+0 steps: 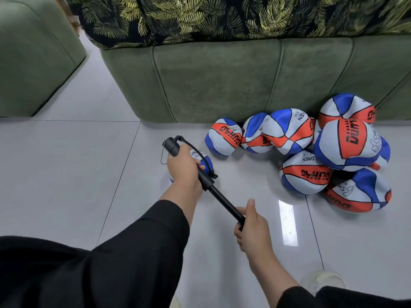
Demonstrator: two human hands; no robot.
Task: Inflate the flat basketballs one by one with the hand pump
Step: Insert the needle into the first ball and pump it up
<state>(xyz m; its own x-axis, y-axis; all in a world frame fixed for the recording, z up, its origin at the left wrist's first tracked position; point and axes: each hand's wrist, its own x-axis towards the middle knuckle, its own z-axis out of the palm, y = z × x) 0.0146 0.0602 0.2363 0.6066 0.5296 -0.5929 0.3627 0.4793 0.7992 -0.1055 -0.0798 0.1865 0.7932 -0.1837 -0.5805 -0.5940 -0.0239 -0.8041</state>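
A black hand pump (209, 182) lies slantwise between my hands, its rod drawn out. My left hand (183, 167) grips the pump's barrel near its top, where a short black hose (201, 155) loops down to a small basketball (201, 157) on the floor, mostly hidden behind that hand. My right hand (251, 227) is closed around the pump's handle at the lower end of the rod. A pile of several crumpled red, white and blue basketballs (307, 150) lies on the floor to the right, against the sofa.
A green sofa (222, 85) with a leaf-patterned cover runs across the back, and a green armchair (33, 56) stands at the left. The floor is glossy grey tile (77, 174). My black-clad knee fills the lower left corner.
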